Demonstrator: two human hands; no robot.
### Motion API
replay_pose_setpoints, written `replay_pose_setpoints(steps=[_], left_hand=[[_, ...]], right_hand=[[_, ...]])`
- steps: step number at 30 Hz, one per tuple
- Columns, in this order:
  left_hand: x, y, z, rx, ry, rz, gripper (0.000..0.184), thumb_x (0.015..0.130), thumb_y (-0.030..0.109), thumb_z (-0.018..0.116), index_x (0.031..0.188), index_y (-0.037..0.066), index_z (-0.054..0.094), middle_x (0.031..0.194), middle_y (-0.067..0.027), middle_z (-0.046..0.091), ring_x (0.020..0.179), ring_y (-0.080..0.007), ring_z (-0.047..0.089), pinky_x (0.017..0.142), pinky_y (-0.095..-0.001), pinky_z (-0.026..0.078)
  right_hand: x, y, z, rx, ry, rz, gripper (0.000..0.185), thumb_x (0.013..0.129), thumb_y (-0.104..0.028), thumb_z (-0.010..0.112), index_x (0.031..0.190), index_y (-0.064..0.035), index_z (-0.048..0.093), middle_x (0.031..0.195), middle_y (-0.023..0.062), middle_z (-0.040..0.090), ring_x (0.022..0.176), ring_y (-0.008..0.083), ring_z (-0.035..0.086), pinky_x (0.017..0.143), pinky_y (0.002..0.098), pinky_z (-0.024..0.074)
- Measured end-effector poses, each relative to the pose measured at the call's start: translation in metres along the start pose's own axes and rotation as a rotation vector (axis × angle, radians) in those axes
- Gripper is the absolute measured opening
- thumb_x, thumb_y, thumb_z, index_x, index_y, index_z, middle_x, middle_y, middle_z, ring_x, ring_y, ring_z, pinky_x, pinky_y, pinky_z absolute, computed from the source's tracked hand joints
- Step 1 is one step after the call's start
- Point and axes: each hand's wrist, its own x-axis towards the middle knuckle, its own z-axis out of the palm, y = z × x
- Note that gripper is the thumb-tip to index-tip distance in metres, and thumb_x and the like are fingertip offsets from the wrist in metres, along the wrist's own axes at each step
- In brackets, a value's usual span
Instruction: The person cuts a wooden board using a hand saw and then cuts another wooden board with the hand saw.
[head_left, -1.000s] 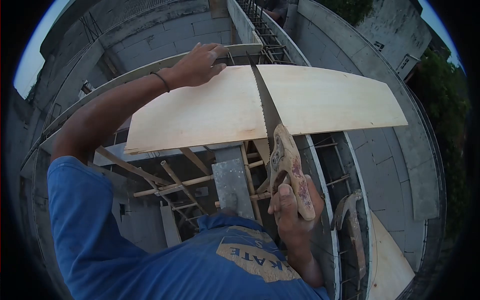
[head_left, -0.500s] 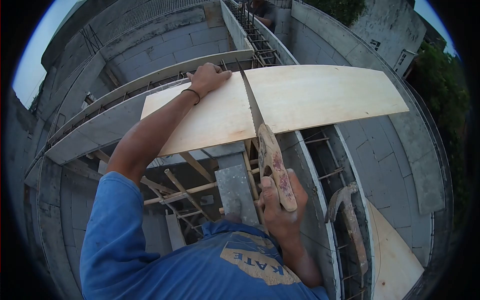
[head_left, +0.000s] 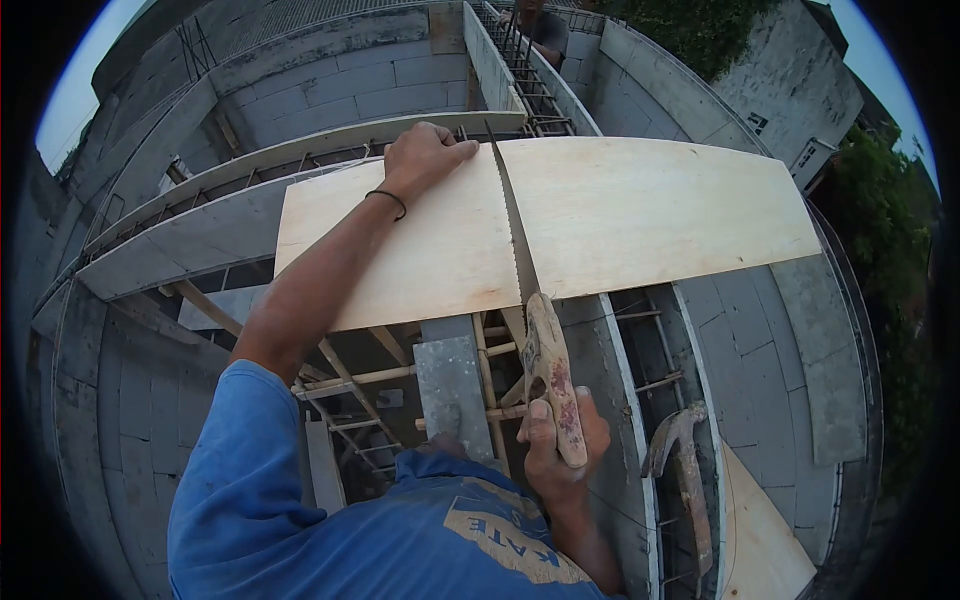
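Observation:
A hand saw (head_left: 517, 225) lies across a pale plywood board (head_left: 660, 205), its toothed blade running from the near edge past the far edge. My right hand (head_left: 565, 440) is closed around the saw's worn wooden handle, close to my body. Up at the board's far edge, left of the blade tip, my left hand (head_left: 428, 158) presses down with its fingers curled over the edge. The blade hides any cut line beneath it.
A claw hammer (head_left: 690, 480) rests on rebar between the formwork boards at right. Beside it lies another plywood piece (head_left: 760, 530). Below are bamboo poles (head_left: 360, 380) and a grey plank (head_left: 455, 390). Another person (head_left: 545, 35) is at the far end of the rebar channel (head_left: 535, 90).
The view has tilted, so board and hands sit differently in it. My right hand and the saw handle have come slightly nearer my body; my left hand stays on the far edge.

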Motion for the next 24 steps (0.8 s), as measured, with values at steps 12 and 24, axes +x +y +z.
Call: replay_pose_setpoints(steps=[12,24], left_hand=[[0.002,-0.005,0.012,0.022,-0.059,-0.077,0.042,0.084,0.054,0.074,0.076,0.013,0.077,0.083,-0.0085,0.077,0.085,-0.0255,0.074,0.082,-0.0401,0.051],[-0.004,0.010,-0.004,0.087,0.004,-0.032,0.046,0.085,0.056,0.073,0.079,0.011,0.078,0.083,-0.0101,0.078,0.085,-0.0276,0.075,0.086,-0.0412,0.051]], right_hand=[[0.012,-0.027,-0.001,0.033,-0.011,0.084,0.020,0.092,-0.004,0.073,0.084,0.0042,0.056,0.061,0.0093,0.059,0.046,0.0196,0.061,0.044,0.0335,0.0433],[0.016,-0.037,0.002,-0.007,-0.034,0.024,0.017,0.096,-0.005,0.068,0.092,0.0093,0.058,0.059,0.0077,0.060,0.046,0.0160,0.062,0.044,0.0322,0.0445]])
